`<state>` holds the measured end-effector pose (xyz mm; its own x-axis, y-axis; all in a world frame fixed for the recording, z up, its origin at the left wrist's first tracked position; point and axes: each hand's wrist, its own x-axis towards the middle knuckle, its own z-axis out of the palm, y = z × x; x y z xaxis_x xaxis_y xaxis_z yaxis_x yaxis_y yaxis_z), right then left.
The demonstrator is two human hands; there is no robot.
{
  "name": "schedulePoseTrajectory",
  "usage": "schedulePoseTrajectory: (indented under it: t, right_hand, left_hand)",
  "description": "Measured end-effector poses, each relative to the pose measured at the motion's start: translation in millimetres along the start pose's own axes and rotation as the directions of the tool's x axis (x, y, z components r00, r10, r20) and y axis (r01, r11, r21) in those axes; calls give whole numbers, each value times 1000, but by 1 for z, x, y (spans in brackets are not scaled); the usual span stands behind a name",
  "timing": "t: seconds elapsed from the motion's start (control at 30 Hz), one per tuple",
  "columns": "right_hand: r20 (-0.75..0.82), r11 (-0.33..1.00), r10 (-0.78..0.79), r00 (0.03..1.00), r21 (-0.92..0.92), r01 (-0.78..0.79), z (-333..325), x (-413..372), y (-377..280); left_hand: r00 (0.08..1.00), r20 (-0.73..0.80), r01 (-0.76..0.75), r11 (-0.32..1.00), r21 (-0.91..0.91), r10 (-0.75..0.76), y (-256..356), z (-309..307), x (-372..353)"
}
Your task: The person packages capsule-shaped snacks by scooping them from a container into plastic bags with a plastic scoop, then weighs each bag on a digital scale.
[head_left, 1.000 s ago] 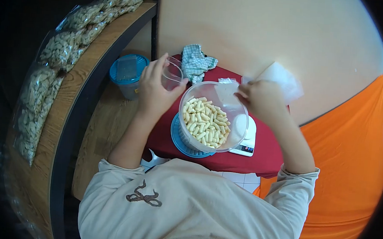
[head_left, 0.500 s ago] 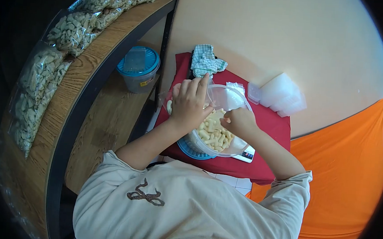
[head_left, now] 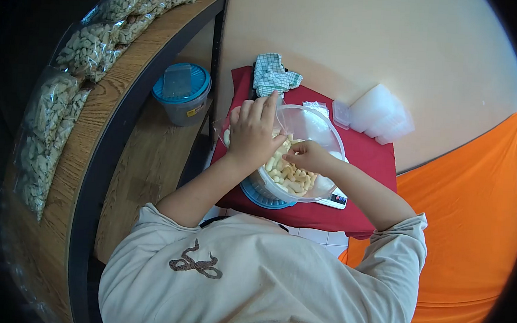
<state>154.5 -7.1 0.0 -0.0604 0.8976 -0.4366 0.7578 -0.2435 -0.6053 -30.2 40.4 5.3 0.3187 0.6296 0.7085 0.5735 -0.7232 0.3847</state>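
Observation:
A round clear plastic tub (head_left: 341, 144), tilted toward me, holds a heap of pale, finger-shaped snack pieces (head_left: 290, 176). My left hand (head_left: 253, 131) curves over a clear plastic package (head_left: 220, 125) at the tub's left side, its thumb pointing into the tub. Pale pieces show through that package, most of which is hidden by the hand. Inside the tub, my right hand (head_left: 311, 157) has its fingers pinched together at the snack heap; what lies between the fingertips is hidden. Under the tub's near side sits a blue lid (head_left: 266, 199).
A white scale (head_left: 334, 198) peeks out beneath the tub on the red-covered table (head_left: 369, 168). Farther back are a checked cloth (head_left: 271, 73) and stacked clear boxes (head_left: 382, 114). Left, a wooden shelf (head_left: 113, 75) carries bagged snacks (head_left: 50, 128), with a blue-lidded tub (head_left: 183, 92) below.
My right hand has moved left and deeper into the tub, its fingers now at the snack pieces. My left hand stays over the package. The view has shifted slightly.

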Motion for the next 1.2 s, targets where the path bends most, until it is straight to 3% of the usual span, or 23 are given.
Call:
schedulePoseTrajectory:
  t: [0.03, 0.1, 0.3, 0.37, 0.43, 0.5, 0.57, 0.7, 0.73, 0.77, 0.83, 0.87, 0.9, 0.93, 0.97, 1.0, 1.03, 1.07, 1.1, 1.13, 1.17, 1.2]
  right_hand:
    - [-5, 1000, -3, 1000, 3, 3, -4, -4, -3]
    - [-1, 968, 116, 993, 224, -113, -14, -16, -13]
    - [-39, 949, 116, 992, 299, -99, -44, -38, -15]
    - [-66, 941, 121, 991, 326, -93, -53, -50, -13]
    - [-196, 927, 148, 969, 368, -68, -64, -59, -13]
    - [-254, 939, 145, 956, 339, -52, -81, -73, -21]
    - [-281, 914, 158, 947, 405, -32, -96, -83, -23]
    - [-302, 941, 158, 940, 334, -50, -115, -86, -43]
    - [-279, 976, 111, 954, 212, -51, -119, -86, -54]
    - [-284, 974, 115, 952, 220, -52, -120, -82, -61]
    - [-271, 976, -172, 947, -177, 126, -119, -73, -74]
    - [-279, 978, -166, 946, -169, 122, -118, -72, -85]
    - [-246, 837, -376, 893, -503, 214, -117, -74, -100]
    - [-142, 581, -553, 821, -772, 258, -116, -77, -115]
    - [-153, 591, -553, 819, -766, 255, -114, -80, -130]
    - [-43, 391, -601, 798, -887, 246, -112, -83, -146]
    - [74, 170, -622, 780, -959, 227, -112, -88, -155]
    - [64, 185, -625, 778, -956, 227, -114, -91, -159]
    - [138, 33, -683, 717, -975, 218, -117, -93, -161]
    - [221, -121, -722, 655, -973, 195, -120, -95, -164]
    - [216, -111, -723, 656, -974, 198, -123, -98, -164]
    - [100, 6, -800, 591, -985, 174, -126, -103, -161]
  left_hand:
    - [1000, 1, 6, 1000, 2, -6, 0, 0, 0]
    - [1000, 0, 8, 1000, 8, -8, 0, 0, -1]
    - [1000, -13, -22, 1000, 8, 22, -3, -15, 12]
    - [999, 45, -13, 996, -89, 17, -10, -25, 20]
    - [994, 101, -22, 989, -145, 37, -15, -31, 26]
    - [966, 249, 0, 965, -263, 68, -15, -39, 33]
    - [967, 240, -18, 960, -279, 88, -10, -43, 39]
    - [934, 304, -106, 960, -258, 185, 4, -36, 48]
    - [928, 304, -115, 943, -311, 214, 9, -32, 49]
    - [922, 304, -121, 923, -365, 242, 14, -29, 50]
    - [904, 363, -61, 908, -414, 226, 24, -25, 55]
    - [899, 378, -8, 871, -491, 221, 26, -21, 59]
    - [893, 393, 44, 827, -561, 219, 27, -19, 63]
    - [889, 397, 37, 828, -560, 229, 28, -18, 67]
    - [884, 410, 127, 731, -671, 224, 27, -18, 70]
    - [877, 427, 217, 615, -758, 218, 25, -18, 73]
    - [871, 438, 219, 622, -752, 224, 22, -18, 74]
    - [891, 400, 271, 459, -846, 212, 16, -15, 73]
    - [911, 366, 308, 277, -910, 189, 10, -13, 72]
    - [919, 349, 310, 213, -927, 182, 1, -11, 71]
    - [915, 359, 319, 215, -923, 183, -6, -12, 69]
    - [914, 379, 330, 275, -903, 146, -10, -18, 69]
